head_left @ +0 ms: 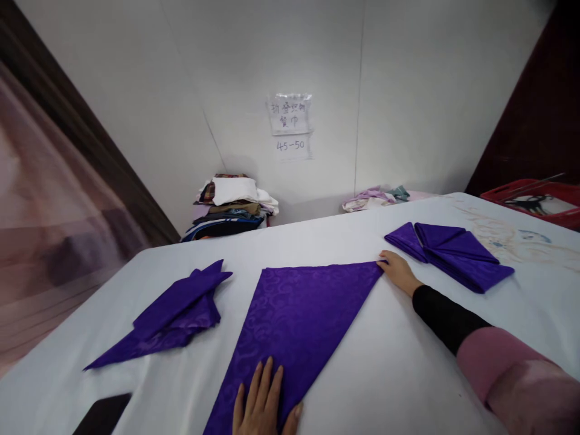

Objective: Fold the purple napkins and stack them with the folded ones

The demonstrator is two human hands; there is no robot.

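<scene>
A purple patterned cloth (301, 317) lies flat on the white-covered table (394, 374), folded to a tapering shape with a straight far edge. My left hand (263, 402) rests on its near part, fingers spread and stretched out. At the cloth's far right corner, my right hand (399, 270) pinches the tip between thumb and fingers. The cloth's near end runs out of the frame at the bottom.
Loosely folded purple cloths (181, 308) lie at left, and neatly folded purple pieces (457, 251) at right. Behind are a stack of clothes (231, 208), a lilac bundle (369, 198) and a red basket (534, 199). A dark flat object (102, 415) sits near left.
</scene>
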